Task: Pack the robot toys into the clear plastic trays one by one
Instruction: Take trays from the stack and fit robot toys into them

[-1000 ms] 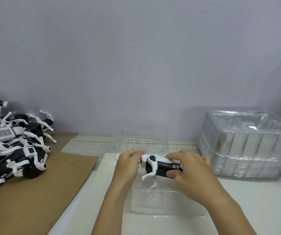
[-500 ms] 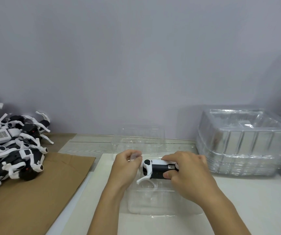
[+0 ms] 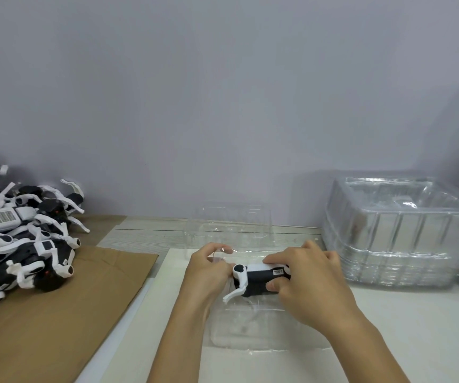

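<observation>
Robot toy (image 3: 258, 280) lies with its long axis running left to right, over the open clear plastic tray (image 3: 250, 327) in front of the person. The right hand (image 3: 305, 277) has its grip closed round the toy's right end, thumb below, fingers on top; the left hand (image 3: 209, 269) pinches the tray's far rim just beside the toy's left end. Around them: a white desk (image 3: 402, 327), brown cardboard (image 3: 57, 313) with a heap of toys (image 3: 21, 239) far left, stacked trays (image 3: 400, 230) right, grey wall behind.
</observation>
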Action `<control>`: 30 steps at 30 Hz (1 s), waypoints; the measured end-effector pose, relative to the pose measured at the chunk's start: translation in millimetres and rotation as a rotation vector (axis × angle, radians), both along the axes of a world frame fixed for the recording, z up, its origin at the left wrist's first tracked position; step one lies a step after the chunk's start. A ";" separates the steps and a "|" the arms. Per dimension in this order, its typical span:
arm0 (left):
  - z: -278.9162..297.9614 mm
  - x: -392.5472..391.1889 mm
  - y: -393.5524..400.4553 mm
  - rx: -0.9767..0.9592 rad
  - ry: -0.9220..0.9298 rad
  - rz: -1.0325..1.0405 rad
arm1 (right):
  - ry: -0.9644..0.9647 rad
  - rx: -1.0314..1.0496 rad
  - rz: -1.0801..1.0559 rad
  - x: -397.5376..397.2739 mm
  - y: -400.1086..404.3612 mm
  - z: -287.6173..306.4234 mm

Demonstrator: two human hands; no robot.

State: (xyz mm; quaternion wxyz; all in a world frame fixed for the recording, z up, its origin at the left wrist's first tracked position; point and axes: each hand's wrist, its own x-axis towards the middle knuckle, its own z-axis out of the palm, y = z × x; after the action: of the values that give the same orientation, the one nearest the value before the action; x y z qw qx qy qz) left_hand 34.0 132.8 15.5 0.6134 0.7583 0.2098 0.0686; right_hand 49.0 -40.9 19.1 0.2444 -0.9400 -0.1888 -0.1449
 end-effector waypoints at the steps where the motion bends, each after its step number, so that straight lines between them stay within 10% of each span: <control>1: 1.1 -0.4 -0.2 0.002 0.004 -0.010 | -0.001 -0.001 -0.004 -0.4 -0.2 0.1; 18: 5.0 0.4 1.7 -0.056 0.088 0.009 | 0.068 0.011 0.031 -1.8 -2.9 3.6; 26: 33.9 -7.5 -7.0 0.432 -0.293 -0.140 | 0.092 -0.003 0.035 -2.3 -3.9 8.2; 30: 41.9 -11.8 -36.5 0.519 -0.200 -0.450 | 0.079 -0.006 0.052 -4.0 -2.6 11.5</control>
State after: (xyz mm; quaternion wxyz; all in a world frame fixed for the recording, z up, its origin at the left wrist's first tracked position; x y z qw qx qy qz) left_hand 22.2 96.3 57.4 0.4174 0.9057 -0.0478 0.0566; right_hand 45.0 -43.4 30.6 0.2523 -0.9405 -0.2038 -0.1008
